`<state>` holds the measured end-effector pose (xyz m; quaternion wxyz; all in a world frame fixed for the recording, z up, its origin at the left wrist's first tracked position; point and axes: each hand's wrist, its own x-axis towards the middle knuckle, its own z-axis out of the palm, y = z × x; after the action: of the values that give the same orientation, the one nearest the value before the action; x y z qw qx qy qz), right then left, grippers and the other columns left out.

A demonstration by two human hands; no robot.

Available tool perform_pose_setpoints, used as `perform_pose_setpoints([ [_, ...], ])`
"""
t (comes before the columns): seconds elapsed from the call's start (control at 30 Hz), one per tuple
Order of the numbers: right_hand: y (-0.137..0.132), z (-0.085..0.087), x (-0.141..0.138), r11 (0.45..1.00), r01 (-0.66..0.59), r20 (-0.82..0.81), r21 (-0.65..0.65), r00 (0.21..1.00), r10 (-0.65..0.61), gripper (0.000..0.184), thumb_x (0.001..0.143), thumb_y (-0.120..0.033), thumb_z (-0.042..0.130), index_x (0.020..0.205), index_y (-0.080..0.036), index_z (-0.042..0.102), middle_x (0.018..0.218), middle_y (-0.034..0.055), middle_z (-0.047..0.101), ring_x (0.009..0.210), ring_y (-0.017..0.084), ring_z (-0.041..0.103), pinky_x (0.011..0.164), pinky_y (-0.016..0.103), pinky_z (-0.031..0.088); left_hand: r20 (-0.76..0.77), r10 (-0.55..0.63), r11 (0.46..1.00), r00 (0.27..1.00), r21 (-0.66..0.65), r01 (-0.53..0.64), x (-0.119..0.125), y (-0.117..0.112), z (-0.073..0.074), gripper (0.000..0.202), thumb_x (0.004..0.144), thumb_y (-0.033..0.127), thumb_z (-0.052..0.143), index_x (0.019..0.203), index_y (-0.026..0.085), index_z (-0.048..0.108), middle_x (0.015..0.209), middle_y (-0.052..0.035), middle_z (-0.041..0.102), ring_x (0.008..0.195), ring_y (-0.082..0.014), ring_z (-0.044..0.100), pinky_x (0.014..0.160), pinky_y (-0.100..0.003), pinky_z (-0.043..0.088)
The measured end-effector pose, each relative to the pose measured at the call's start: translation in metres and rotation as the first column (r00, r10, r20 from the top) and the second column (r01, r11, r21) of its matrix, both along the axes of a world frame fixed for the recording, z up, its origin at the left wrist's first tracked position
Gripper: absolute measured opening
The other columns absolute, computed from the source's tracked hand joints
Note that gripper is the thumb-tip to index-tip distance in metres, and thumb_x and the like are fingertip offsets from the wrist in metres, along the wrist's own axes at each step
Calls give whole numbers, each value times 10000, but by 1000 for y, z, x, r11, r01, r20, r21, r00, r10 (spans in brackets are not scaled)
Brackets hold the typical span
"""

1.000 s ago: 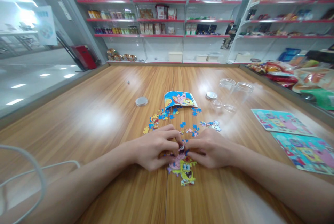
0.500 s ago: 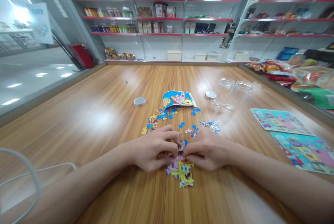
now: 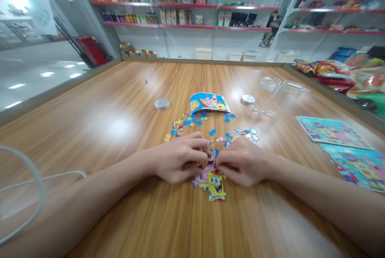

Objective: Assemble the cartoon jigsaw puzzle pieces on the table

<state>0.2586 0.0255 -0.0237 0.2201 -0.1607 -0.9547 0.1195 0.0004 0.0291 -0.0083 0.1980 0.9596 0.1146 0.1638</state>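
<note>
My left hand and my right hand meet fingertip to fingertip over a partly joined cartoon puzzle on the wooden table. Both hands have curled fingers pinching at a small puzzle piece at the top edge of the joined patch. Loose puzzle pieces lie scattered just beyond my hands. A curved picture card stands behind them.
A round metal lid lies left of the card and another lid right of it. Two clear jars lie on their sides. Two finished puzzle sheets rest at right. Snack bags and shelves border the table; a white cable curls at left.
The view has tilted a little, so everything sits slightly higher in frame. My hands stay together on the puzzle, fingers shifting only slightly.
</note>
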Motion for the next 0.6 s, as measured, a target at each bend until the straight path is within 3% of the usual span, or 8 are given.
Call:
perform_pose_setpoints([
  [0.03,-1,0,0,999,39,-56,12,998,-38,59,837,-186,593,812,-197,645,556,-61,554,470,80,450,505,237,287,6,-2,1000,1000,4,2,0,0,0,57,905,169,597,930,170,648,1091,-117,649,1017,-242,564,911,-393,476],
  [0.1,-1,1,2,982,184,-196,44,965,-172,188,826,-181,604,652,-183,534,502,-74,434,444,63,372,489,228,260,21,2,1000,1000,21,-2,1,-1,0,62,898,160,595,929,171,647,1080,-121,655,999,-244,570,897,-402,483],
  [0.2,5,3,4,902,425,-315,72,868,-384,375,847,-187,592,544,-180,371,486,-71,339,436,51,298,481,233,217,55,-5,999,998,44,2,1,-2,-2,76,888,163,608,950,175,651,1070,-117,670,977,-239,588,898,-416,487],
  [0.23,8,4,4,871,486,-303,69,842,-446,383,857,-201,587,541,-179,372,488,-66,347,440,54,306,487,235,217,72,1,999,997,54,-5,1,-2,-4,86,886,166,612,960,175,655,1076,-116,671,979,-236,593,899,-415,489],
  [0.3,12,5,4,815,578,-201,49,805,-559,293,870,-248,604,606,-171,502,510,-54,423,465,71,378,511,239,240,132,53,994,990,90,-65,0,0,-7,98,887,159,609,968,173,663,1080,-113,670,982,-228,601,893,-409,494],
  [0.37,14,5,3,779,625,-72,38,780,-622,148,877,-300,633,799,-178,662,553,-41,516,508,97,470,541,242,272,233,143,973,962,142,-179,-2,3,-11,116,892,128,589,967,171,666,1058,-103,676,966,-215,610,882,-399,501],
  [0.43,15,4,2,782,622,26,32,782,-623,159,895,-336,641,960,-216,722,612,-27,590,564,119,535,570,245,302,304,210,945,929,180,-272,-3,6,-14,168,895,101,577,1012,178,671,1060,-92,690,962,-206,614,892,-398,506],
  [0.6,14,4,-1,831,556,129,-23,826,-549,138,943,-290,602,969,-237,727,876,15,697,758,145,617,659,258,369,179,197,955,964,186,-230,-5,8,-14,237,901,126,584,1106,187,685,1180,-105,676,1042,-230,600,961,-444,486],
])
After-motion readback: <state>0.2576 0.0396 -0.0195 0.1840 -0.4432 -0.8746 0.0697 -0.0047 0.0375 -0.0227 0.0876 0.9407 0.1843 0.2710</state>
